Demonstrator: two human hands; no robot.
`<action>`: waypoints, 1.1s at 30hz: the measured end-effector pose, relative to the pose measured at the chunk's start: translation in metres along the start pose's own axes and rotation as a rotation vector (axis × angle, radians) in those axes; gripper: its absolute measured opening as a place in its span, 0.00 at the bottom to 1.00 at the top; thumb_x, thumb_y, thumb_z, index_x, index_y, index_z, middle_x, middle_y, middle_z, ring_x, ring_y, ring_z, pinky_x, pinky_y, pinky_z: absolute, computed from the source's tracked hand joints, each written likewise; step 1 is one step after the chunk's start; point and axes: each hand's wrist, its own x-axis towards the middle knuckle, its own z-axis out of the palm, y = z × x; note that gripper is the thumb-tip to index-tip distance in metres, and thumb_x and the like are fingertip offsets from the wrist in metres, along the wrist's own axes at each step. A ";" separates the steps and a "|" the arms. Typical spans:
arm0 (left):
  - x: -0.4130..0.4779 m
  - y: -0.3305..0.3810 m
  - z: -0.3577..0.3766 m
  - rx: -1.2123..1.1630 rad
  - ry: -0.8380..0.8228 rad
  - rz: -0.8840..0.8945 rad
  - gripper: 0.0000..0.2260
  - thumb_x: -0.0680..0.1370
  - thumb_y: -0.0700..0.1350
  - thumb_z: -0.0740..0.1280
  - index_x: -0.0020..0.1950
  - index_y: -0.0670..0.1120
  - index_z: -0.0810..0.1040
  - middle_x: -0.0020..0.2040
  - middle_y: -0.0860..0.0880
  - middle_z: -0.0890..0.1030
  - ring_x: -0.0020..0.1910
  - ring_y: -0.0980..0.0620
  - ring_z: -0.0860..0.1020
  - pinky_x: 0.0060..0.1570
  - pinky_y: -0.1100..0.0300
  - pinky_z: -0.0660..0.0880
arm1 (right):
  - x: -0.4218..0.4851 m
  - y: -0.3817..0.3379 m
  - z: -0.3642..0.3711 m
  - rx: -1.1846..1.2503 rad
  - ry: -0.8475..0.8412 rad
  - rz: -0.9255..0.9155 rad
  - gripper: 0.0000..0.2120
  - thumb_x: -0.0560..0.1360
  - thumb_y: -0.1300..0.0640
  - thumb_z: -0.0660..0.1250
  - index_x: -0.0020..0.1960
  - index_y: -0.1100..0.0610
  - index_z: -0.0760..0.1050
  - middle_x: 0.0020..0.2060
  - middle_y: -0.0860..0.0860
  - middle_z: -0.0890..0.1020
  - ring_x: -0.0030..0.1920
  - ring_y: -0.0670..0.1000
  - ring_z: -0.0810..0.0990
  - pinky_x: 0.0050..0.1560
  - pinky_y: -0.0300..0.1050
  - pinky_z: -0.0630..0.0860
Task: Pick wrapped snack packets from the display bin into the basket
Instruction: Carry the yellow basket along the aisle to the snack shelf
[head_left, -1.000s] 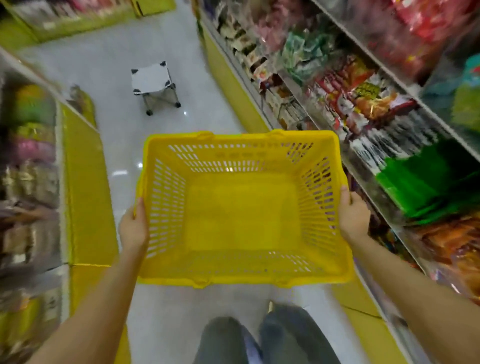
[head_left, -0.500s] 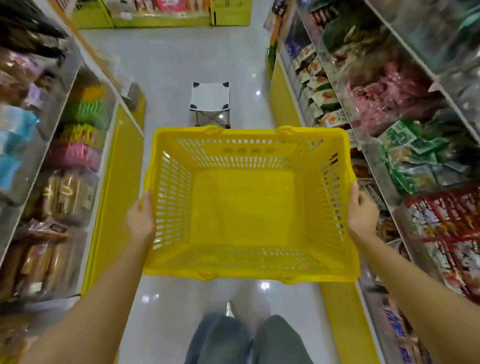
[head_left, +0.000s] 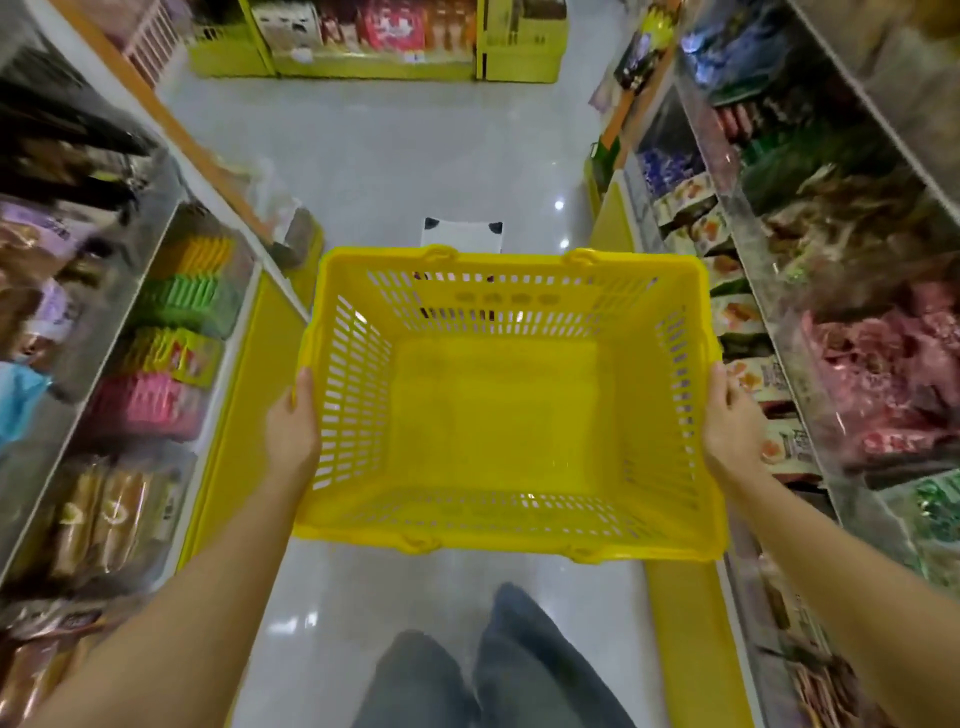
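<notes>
In the head view, a yellow slatted basket (head_left: 509, 260) is held out level over the aisle floor (head_left: 415, 156), with nothing seen inside it. Its left rim is gripped by the left hand (head_left: 291, 431), the thumb laid along the top edge and the other fingers hidden behind the outer wall. The right rim is gripped in the same way by the right hand (head_left: 732, 431).

Wrapped snack packets (head_left: 883, 374) are heaped in clear-fronted display bins on the shelving to the right, just beside the basket. More packets in orange, green and pink rows (head_left: 182, 353) are stacked on the left shelving (head_left: 244, 415). A small white stool (head_left: 462, 236) is partly hidden behind the basket's far rim. Legs in grey trousers (head_left: 467, 670) are seen at the bottom edge.
</notes>
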 end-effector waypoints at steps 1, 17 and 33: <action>0.016 0.005 0.004 -0.009 0.000 -0.007 0.23 0.82 0.51 0.52 0.59 0.32 0.74 0.59 0.32 0.75 0.60 0.37 0.72 0.54 0.51 0.65 | 0.015 -0.012 0.009 0.003 -0.007 -0.010 0.28 0.80 0.42 0.49 0.50 0.65 0.75 0.47 0.64 0.78 0.51 0.63 0.75 0.43 0.51 0.65; 0.306 0.099 0.088 -0.140 -0.153 -0.125 0.16 0.82 0.55 0.52 0.51 0.48 0.75 0.45 0.52 0.75 0.52 0.49 0.72 0.46 0.59 0.67 | 0.226 -0.167 0.162 -0.097 -0.001 0.059 0.23 0.81 0.45 0.49 0.30 0.55 0.58 0.27 0.51 0.64 0.28 0.50 0.63 0.31 0.48 0.56; 0.551 0.221 0.234 0.074 -0.212 0.064 0.20 0.82 0.54 0.53 0.45 0.39 0.75 0.45 0.38 0.76 0.47 0.46 0.73 0.45 0.57 0.62 | 0.426 -0.232 0.239 -0.026 0.055 0.280 0.29 0.80 0.40 0.46 0.61 0.60 0.74 0.58 0.62 0.77 0.60 0.62 0.73 0.60 0.56 0.67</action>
